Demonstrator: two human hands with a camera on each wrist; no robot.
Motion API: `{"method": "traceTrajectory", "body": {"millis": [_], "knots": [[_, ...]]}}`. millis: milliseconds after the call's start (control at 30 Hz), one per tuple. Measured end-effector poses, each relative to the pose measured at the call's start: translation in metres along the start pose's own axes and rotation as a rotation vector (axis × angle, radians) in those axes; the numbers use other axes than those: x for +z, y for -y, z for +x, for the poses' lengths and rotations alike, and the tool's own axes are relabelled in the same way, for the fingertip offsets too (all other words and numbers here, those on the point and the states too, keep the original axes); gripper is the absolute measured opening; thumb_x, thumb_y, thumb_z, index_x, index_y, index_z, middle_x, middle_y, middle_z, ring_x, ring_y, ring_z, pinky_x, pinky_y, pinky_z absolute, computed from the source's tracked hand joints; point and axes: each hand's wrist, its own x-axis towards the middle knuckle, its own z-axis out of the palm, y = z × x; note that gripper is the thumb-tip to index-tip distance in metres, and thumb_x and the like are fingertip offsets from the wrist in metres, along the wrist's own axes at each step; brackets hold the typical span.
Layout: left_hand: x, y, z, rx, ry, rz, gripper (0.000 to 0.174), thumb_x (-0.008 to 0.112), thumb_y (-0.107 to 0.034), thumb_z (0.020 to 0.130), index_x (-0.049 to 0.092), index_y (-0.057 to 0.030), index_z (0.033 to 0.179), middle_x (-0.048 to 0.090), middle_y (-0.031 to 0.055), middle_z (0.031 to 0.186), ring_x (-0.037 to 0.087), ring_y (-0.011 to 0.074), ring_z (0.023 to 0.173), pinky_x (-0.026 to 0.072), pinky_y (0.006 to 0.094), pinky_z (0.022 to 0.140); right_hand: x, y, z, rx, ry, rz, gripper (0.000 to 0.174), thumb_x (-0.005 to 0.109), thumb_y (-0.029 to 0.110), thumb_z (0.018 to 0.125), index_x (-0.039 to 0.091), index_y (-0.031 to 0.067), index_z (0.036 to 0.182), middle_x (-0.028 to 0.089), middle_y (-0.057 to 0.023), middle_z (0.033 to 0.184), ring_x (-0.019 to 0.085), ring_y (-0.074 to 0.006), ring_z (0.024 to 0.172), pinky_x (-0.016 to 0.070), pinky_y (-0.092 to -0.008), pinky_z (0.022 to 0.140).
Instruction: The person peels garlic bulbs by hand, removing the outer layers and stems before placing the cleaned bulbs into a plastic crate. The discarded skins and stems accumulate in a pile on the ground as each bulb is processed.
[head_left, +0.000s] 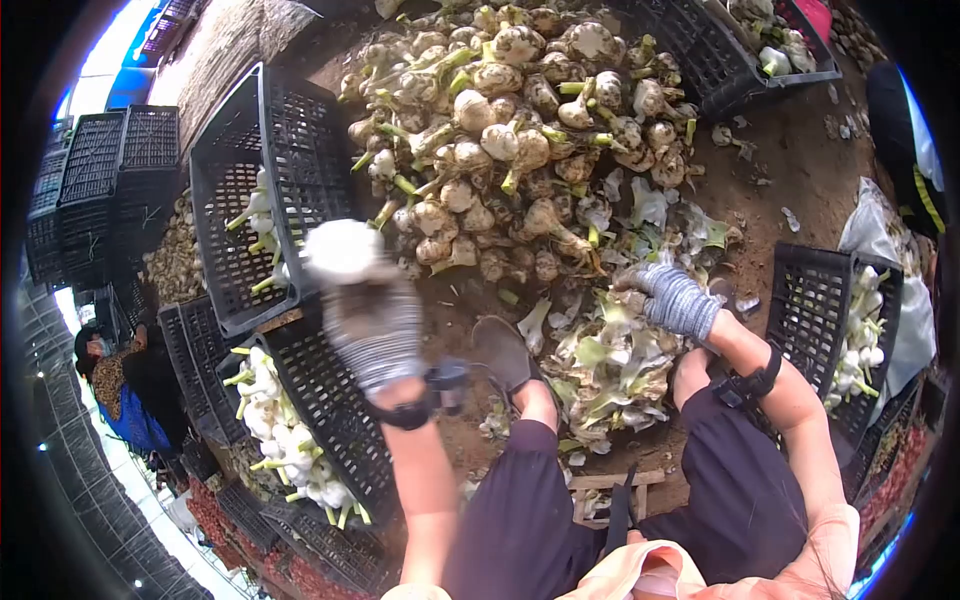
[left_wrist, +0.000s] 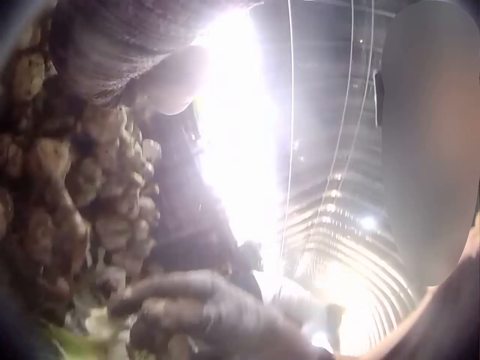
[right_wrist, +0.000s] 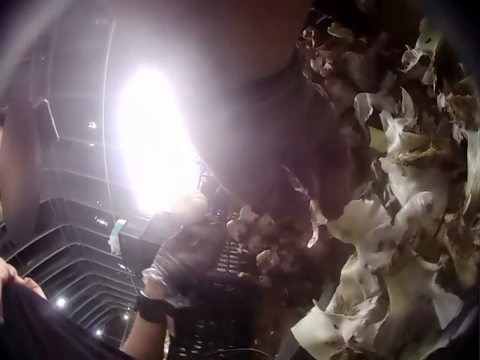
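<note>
Over the rim of the left-hand crate, my gloved left hand (head_left: 375,315) holds a white garlic bulb (head_left: 343,250), both blurred in the head view. The left wrist view shows the pale bulb (left_wrist: 174,81) at the glove's fingers. My gloved right hand (head_left: 682,300) is low over a heap of garlic peels (head_left: 610,365), its fingers loosely extended to the left. In the right wrist view, a thin strip of peel (right_wrist: 315,225) hangs beside the dark right glove (right_wrist: 292,135). A big pile of untrimmed garlic (head_left: 500,130) lies in front of both hands.
Black crates stand left: one upper crate (head_left: 225,200) and one lower crate (head_left: 330,400) with cleaned white garlic (head_left: 285,430). Another crate (head_left: 810,310) with garlic is at right, and one more (head_left: 700,50) stands at the back. Another person (head_left: 125,380) sits far left.
</note>
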Motion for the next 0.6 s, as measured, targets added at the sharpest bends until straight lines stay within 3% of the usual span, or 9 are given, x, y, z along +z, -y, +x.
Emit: {"method": "traceTrajectory", "body": {"millis": [67, 100, 167, 233, 333, 400, 433, 500, 600], "knots": [[0.024, -0.035, 0.002, 0.156, 0.287, -0.020, 0.047, 0.060, -0.021, 0.085, 0.047, 0.0062, 0.121, 0.059, 0.0151, 0.092, 0.058, 0.0203, 0.075, 0.0515, 0.0313, 0.066, -0.001, 0.002, -0.002, 0.045, -0.023, 0.039, 0.032, 0.059, 0.014, 0.081, 0.061, 0.0060, 0.111, 0.064, -0.0187, 0.102, 0.060, -0.0352, 0.096, 0.0476, -0.0403, 0.083], [0.036, -0.045, -0.003, 0.101, 0.282, -0.101, 0.049, 0.061, -0.023, 0.085, 0.047, 0.0063, 0.122, 0.059, 0.0167, 0.097, 0.058, 0.0203, 0.078, 0.0511, 0.0305, 0.066, -0.001, 0.004, -0.003, 0.065, -0.034, 0.036, 0.033, 0.059, 0.013, 0.080, 0.060, 0.0057, 0.113, 0.063, -0.0193, 0.101, 0.060, -0.0354, 0.096, 0.0479, -0.0403, 0.083], [0.037, -0.049, -0.004, 0.231, 0.196, 0.073, 0.046, 0.060, -0.021, 0.087, 0.047, 0.0048, 0.122, 0.058, 0.0170, 0.102, 0.057, 0.0198, 0.078, 0.0505, 0.0289, 0.065, -0.002, 0.007, -0.005, 0.091, -0.040, 0.007, 0.034, 0.058, 0.011, 0.080, 0.059, 0.0049, 0.113, 0.063, -0.0205, 0.100, 0.061, -0.0356, 0.094, 0.0481, -0.0405, 0.082], [0.026, -0.030, -0.001, 0.155, 0.233, 0.273, 0.039, 0.058, -0.019, 0.088, 0.049, 0.0032, 0.120, 0.059, 0.0149, 0.102, 0.057, 0.0182, 0.077, 0.0496, 0.0266, 0.064, -0.004, 0.010, -0.002, 0.093, -0.034, -0.043, 0.034, 0.057, 0.010, 0.079, 0.059, 0.0040, 0.112, 0.063, -0.0214, 0.099, 0.061, -0.0354, 0.093, 0.0481, -0.0410, 0.082], [0.004, 0.028, 0.001, 0.339, -0.100, 1.242, 0.028, 0.066, -0.013, 0.084, 0.059, -0.0021, 0.109, 0.062, 0.0057, 0.087, 0.057, 0.0127, 0.067, 0.0485, 0.0247, 0.058, 0.000, 0.006, 0.004, 0.048, -0.070, -0.152, 0.030, 0.060, 0.015, 0.077, 0.061, 0.0044, 0.105, 0.058, -0.0198, 0.105, 0.059, -0.0353, 0.093, 0.0486, -0.0415, 0.081], [-0.041, 0.043, 0.016, 0.437, 0.078, 1.688, 0.035, 0.069, -0.008, 0.080, 0.058, -0.0010, 0.112, 0.061, 0.0064, 0.098, 0.056, 0.0099, 0.081, 0.0482, 0.0226, 0.072, 0.008, 0.004, 0.008, 0.037, -0.096, -0.247, 0.030, 0.062, 0.018, 0.076, 0.062, 0.0035, 0.103, 0.051, -0.0191, 0.112, 0.059, -0.0355, 0.093, 0.0490, -0.0422, 0.081], [-0.042, 0.052, 0.019, 0.531, 0.105, 1.917, 0.045, 0.072, -0.009, 0.075, 0.056, -0.0026, 0.117, 0.058, 0.0105, 0.108, 0.056, 0.0188, 0.094, 0.0472, 0.0284, 0.083, 0.009, 0.006, 0.009, -0.001, -0.116, -0.228, 0.030, 0.062, 0.018, 0.076, 0.062, 0.0034, 0.103, 0.051, -0.0193, 0.112, 0.059, -0.0354, 0.092, 0.0491, -0.0423, 0.080], [-0.036, 0.061, 0.030, 1.105, 0.189, 2.388, 0.057, 0.076, -0.013, 0.069, 0.053, -0.0053, 0.121, 0.056, 0.0152, 0.114, 0.054, 0.0287, 0.104, 0.0441, 0.0374, 0.092, 0.012, 0.010, 0.009, -0.074, -0.157, -0.188, 0.030, 0.062, 0.018, 0.076, 0.062, 0.0032, 0.102, 0.051, -0.0197, 0.111, 0.059, -0.0351, 0.091, 0.0493, -0.0425, 0.079], [-0.058, 0.064, 0.067, 0.952, 0.068, 2.564, 0.063, 0.078, -0.017, 0.064, 0.052, -0.0057, 0.121, 0.055, 0.0178, 0.115, 0.051, 0.0347, 0.110, 0.0399, 0.0423, 0.097, 0.011, 0.025, 0.010, -0.030, -0.025, -0.191, 0.033, 0.063, 0.020, 0.077, 0.062, 0.0046, 0.106, 0.051, -0.0186, 0.112, 0.059, -0.0346, 0.091, 0.0498, -0.0416, 0.079]]}}
